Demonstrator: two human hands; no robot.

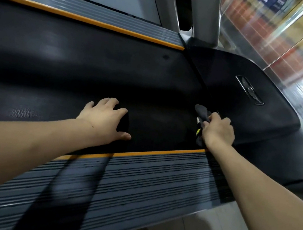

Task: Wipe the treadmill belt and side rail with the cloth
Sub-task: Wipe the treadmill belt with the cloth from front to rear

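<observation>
The left hand (105, 119) lies spread flat on the black treadmill belt (65, 67), fingers splayed, holding nothing; the right hand (218, 131), well apart from it, grips a dark bunched cloth (202, 112) at the belt's front edge, beside the motor cover (245, 108). The near side rail (128, 179) lies under both forearms. The likely risk: the belt sliding under the braced palm, or the cloth snagging in the seam at the cover

Most of the dark cloth (202, 115) hidden inside the right hand (218, 131); background blurred.
</observation>
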